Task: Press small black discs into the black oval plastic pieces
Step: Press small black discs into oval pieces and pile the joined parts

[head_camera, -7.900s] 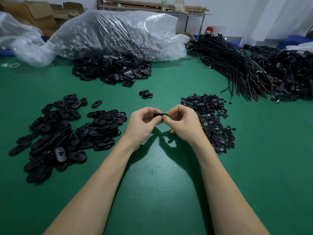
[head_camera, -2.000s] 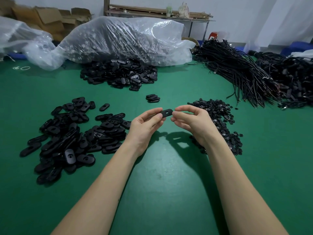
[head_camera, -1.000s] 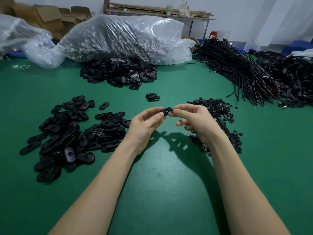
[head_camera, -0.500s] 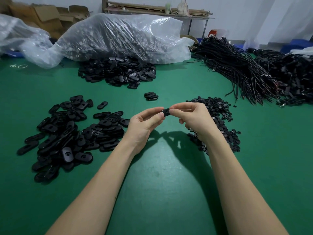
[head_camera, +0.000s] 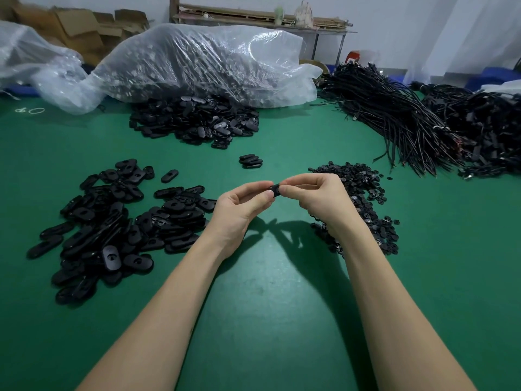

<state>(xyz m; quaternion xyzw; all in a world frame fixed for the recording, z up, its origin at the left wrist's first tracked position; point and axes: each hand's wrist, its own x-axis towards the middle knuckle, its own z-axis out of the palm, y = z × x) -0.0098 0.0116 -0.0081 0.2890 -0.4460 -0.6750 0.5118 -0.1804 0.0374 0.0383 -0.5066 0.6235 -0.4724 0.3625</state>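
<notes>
Above the middle of the green table [head_camera: 267,320], my left hand [head_camera: 239,210] and my right hand [head_camera: 318,198] meet fingertip to fingertip. Both pinch one black oval piece [head_camera: 275,190], mostly hidden by the fingers. Whether a disc sits in it I cannot tell. A heap of small black discs [head_camera: 363,193] lies just right of my right hand, partly under it. A spread of black oval pieces [head_camera: 112,221] lies to the left.
A second heap of oval pieces [head_camera: 197,122] lies at the back before a clear plastic bag [head_camera: 203,60]. A few oval pieces [head_camera: 251,160] sit alone behind my hands. Bundles of black cables [head_camera: 408,117] fill the back right. Cardboard boxes [head_camera: 79,26] stand at the back left.
My hands have closed in on the oval piece; the fingers cover more of it than two seconds ago. They stay in the same spot above the table.
</notes>
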